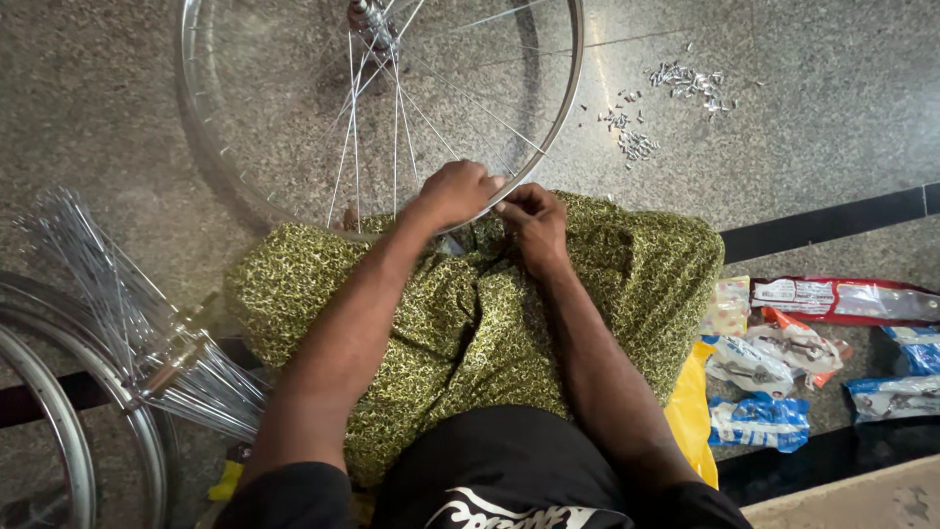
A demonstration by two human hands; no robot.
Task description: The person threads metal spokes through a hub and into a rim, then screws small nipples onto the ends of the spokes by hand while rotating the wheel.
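We have one view only, worn on our head and facing almost straight down over our lap. It sits close above our left hand (455, 193) and right hand (532, 220), with the stone floor (813, 127) spreading out beyond and beside them.

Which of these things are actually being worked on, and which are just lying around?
In hand:
- left hand and right hand on the wheel rim
- spokes running to the hub

Lying about:
- loose spoke nipples
- hub with spoke bundle
- second rim
- plastic packets
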